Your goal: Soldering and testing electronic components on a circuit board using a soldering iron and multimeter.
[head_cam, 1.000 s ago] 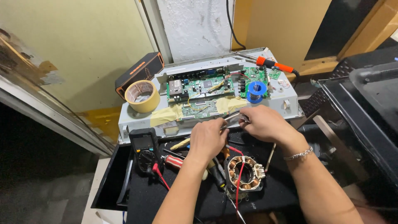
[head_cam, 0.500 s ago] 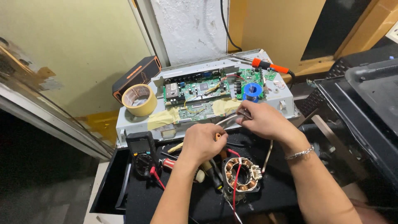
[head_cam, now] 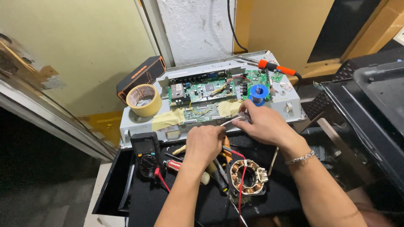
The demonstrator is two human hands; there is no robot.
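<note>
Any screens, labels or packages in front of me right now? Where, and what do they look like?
Multimeter: left of the left hand, black, small dark rectangular screen, dial below.
Tape roll: left on the grey chassis, tan ring.
Speaker: behind the roll, black box, orange trim.

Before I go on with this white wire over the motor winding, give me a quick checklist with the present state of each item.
1. White wire held at both ends: ok, left hand and right hand each pinch it.
2. Soldering iron clear of the hands: ok, it lies on the far edge of the metal chassis.
3. Iron's tip off the green circuit board: cannot tell.
4. Solder spool in reach: ok, just beyond the right hand.
5. Stator winding unobstructed: not ok, a red lead crosses it.
6. Multimeter off: cannot tell.
</note>
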